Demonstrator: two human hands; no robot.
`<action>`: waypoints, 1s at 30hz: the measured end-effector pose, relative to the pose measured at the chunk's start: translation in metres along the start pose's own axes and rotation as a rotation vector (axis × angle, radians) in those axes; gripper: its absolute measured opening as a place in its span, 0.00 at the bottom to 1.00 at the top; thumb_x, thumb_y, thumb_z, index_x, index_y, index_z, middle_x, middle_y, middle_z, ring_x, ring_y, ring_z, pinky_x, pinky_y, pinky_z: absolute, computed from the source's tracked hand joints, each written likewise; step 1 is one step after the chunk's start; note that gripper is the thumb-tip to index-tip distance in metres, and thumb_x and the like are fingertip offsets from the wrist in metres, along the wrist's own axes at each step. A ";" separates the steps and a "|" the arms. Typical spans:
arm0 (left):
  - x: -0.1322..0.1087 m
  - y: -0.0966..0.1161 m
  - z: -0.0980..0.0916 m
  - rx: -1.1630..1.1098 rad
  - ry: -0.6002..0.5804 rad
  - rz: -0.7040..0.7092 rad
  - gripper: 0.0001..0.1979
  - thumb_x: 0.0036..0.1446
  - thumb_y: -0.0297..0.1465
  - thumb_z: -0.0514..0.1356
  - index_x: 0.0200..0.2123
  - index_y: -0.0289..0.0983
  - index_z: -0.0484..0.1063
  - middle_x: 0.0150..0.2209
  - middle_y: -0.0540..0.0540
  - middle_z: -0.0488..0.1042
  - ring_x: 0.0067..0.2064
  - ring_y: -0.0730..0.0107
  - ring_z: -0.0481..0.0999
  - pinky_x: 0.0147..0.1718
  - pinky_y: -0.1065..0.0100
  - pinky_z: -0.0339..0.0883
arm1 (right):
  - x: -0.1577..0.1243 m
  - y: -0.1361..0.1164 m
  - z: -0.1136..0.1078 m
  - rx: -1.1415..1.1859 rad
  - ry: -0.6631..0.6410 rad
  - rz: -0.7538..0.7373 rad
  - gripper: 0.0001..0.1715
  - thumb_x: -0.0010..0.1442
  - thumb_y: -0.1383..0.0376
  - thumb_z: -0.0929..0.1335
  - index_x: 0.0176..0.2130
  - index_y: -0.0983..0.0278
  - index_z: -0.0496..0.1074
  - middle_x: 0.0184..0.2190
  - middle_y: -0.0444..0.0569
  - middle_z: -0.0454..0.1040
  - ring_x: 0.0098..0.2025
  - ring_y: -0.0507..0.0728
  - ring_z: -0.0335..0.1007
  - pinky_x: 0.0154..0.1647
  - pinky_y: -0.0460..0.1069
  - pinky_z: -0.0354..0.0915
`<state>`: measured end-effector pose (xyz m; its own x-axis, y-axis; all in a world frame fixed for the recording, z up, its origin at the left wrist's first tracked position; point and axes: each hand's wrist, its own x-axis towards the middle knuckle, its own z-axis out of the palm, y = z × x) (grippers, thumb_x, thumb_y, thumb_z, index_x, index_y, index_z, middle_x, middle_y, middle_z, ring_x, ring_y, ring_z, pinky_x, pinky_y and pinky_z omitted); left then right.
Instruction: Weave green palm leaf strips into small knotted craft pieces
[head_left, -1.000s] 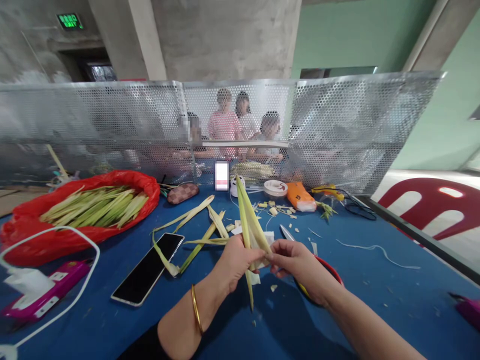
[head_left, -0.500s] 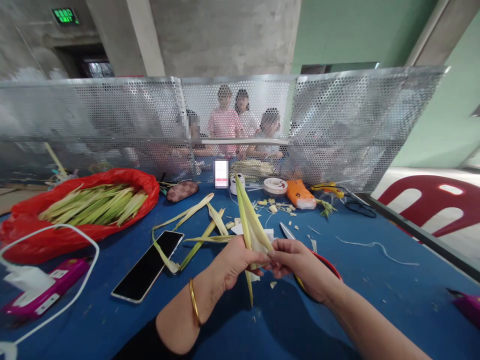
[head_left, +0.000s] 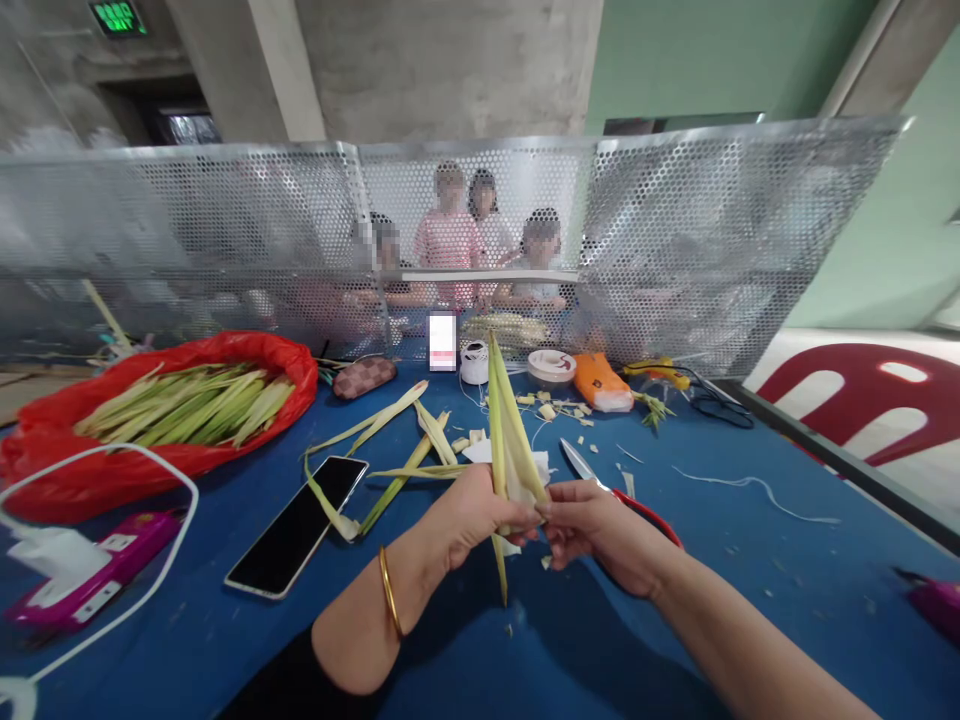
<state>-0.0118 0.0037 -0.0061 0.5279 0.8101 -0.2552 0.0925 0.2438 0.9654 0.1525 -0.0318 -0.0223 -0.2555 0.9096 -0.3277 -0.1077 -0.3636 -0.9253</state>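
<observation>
Between my two hands stands a folded bundle of pale yellow-green corn husk (head_left: 512, 430), its tips pointing up and away. My left hand (head_left: 480, 510) is closed around its lower part, thumb across the front. With thumb and forefinger, my right hand (head_left: 589, 525) pinches the husk's lower right edge. One narrow strip sticks out below my left hand. Red-handled scissors (head_left: 645, 515) lie partly under my right hand and forearm. Loose husk strips (head_left: 409, 470) are spread to the left, one lying across a black phone (head_left: 296, 530).
A red plastic bag (head_left: 187, 345) full of husks sits at the left, behind a purple power strip (head_left: 97, 570) with a white cable. Along the back are a white thread spool (head_left: 474, 363), a tape roll (head_left: 551, 367) and an orange packet (head_left: 601, 382). People sit behind the perforated metal screen (head_left: 480, 150).
The husk's tips have swung slightly to the right and stand more upright. Both hands keep their hold on it. The whole view has shifted a little.
</observation>
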 end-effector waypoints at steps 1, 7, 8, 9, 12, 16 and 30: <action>0.000 0.000 0.000 -0.004 -0.011 -0.003 0.11 0.38 0.24 0.67 0.31 0.31 0.76 0.25 0.48 0.75 0.25 0.73 0.73 0.24 0.71 0.68 | 0.000 0.000 -0.001 0.036 -0.024 0.018 0.17 0.42 0.58 0.76 0.25 0.66 0.69 0.18 0.41 0.69 0.19 0.48 0.65 0.24 0.47 0.69; -0.002 0.002 -0.002 -0.017 -0.029 0.018 0.13 0.38 0.24 0.67 0.32 0.30 0.75 0.25 0.46 0.76 0.25 0.73 0.73 0.25 0.71 0.68 | -0.001 -0.003 -0.005 0.161 -0.097 0.061 0.14 0.43 0.61 0.75 0.28 0.68 0.72 0.20 0.42 0.69 0.19 0.47 0.64 0.24 0.47 0.70; -0.001 0.002 -0.002 -0.017 -0.032 0.021 0.14 0.39 0.25 0.66 0.33 0.30 0.75 0.27 0.45 0.76 0.26 0.72 0.73 0.26 0.70 0.68 | -0.001 -0.003 -0.005 0.151 -0.093 0.049 0.14 0.44 0.61 0.75 0.28 0.68 0.72 0.20 0.41 0.69 0.19 0.47 0.64 0.25 0.48 0.70; -0.001 0.003 -0.001 -0.013 -0.037 0.021 0.14 0.39 0.25 0.66 0.35 0.31 0.75 0.28 0.45 0.77 0.27 0.71 0.74 0.26 0.70 0.69 | -0.002 -0.004 -0.004 0.123 -0.081 0.032 0.13 0.45 0.61 0.74 0.28 0.67 0.72 0.20 0.41 0.68 0.19 0.48 0.64 0.25 0.48 0.70; -0.001 0.003 0.002 0.023 -0.026 0.001 0.15 0.41 0.24 0.64 0.36 0.31 0.74 0.26 0.46 0.76 0.25 0.72 0.73 0.25 0.69 0.69 | -0.001 -0.004 0.000 -0.053 0.007 -0.027 0.12 0.48 0.60 0.72 0.27 0.66 0.71 0.17 0.40 0.67 0.19 0.49 0.65 0.26 0.48 0.68; 0.000 0.000 0.007 0.074 0.008 -0.004 0.13 0.44 0.24 0.62 0.37 0.32 0.73 0.24 0.49 0.73 0.24 0.72 0.72 0.23 0.70 0.67 | 0.003 -0.002 0.006 -0.203 0.088 -0.176 0.20 0.51 0.50 0.71 0.27 0.65 0.71 0.20 0.42 0.70 0.21 0.49 0.66 0.26 0.46 0.66; 0.009 -0.010 0.014 0.090 0.208 0.034 0.04 0.59 0.30 0.53 0.34 0.37 0.65 0.22 0.54 0.65 0.17 0.79 0.62 0.14 0.76 0.53 | -0.002 -0.003 0.006 0.047 0.013 -0.132 0.19 0.51 0.53 0.72 0.24 0.66 0.69 0.17 0.40 0.65 0.19 0.49 0.66 0.26 0.47 0.65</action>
<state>0.0040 0.0012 -0.0175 0.3473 0.9118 -0.2190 0.1578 0.1734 0.9721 0.1473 -0.0335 -0.0180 -0.2234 0.9525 -0.2070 -0.1845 -0.2498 -0.9506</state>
